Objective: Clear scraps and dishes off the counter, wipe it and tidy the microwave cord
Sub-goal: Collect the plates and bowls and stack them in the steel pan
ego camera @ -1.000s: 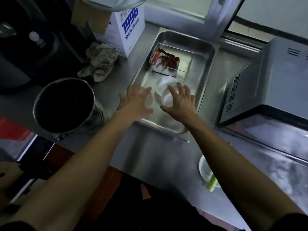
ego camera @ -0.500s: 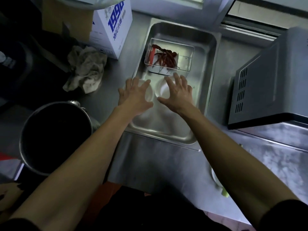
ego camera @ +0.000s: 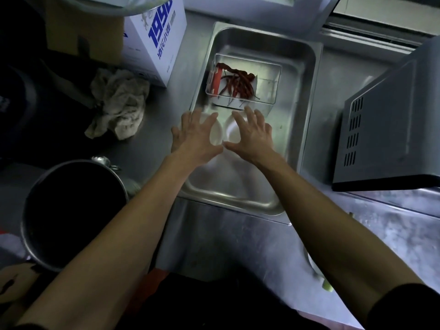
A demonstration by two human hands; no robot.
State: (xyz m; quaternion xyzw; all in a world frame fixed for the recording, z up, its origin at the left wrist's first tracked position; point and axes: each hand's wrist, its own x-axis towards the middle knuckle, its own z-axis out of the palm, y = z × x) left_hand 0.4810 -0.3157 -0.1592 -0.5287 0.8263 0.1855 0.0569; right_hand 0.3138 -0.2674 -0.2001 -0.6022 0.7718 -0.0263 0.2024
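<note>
Hands are spread over two white dishes inside a steel tray (ego camera: 307,96) on the surface (ego camera: 228,246). The left hand (ego camera: 195,136) is laid on the left dish (ego camera: 215,134), the right hand (ego camera: 252,136) on the right dish (ego camera: 232,132), fingers splayed and apart, nothing clamped. Just beyond the fingertips a clear box (ego camera: 269,84) of red chillies (ego camera: 238,83) is set. A rag (ego camera: 119,108) and carton (ego camera: 154,41) are seen to the left, a pot (ego camera: 71,210) nearer, a microwave (ego camera: 390,129) to the right.
</note>
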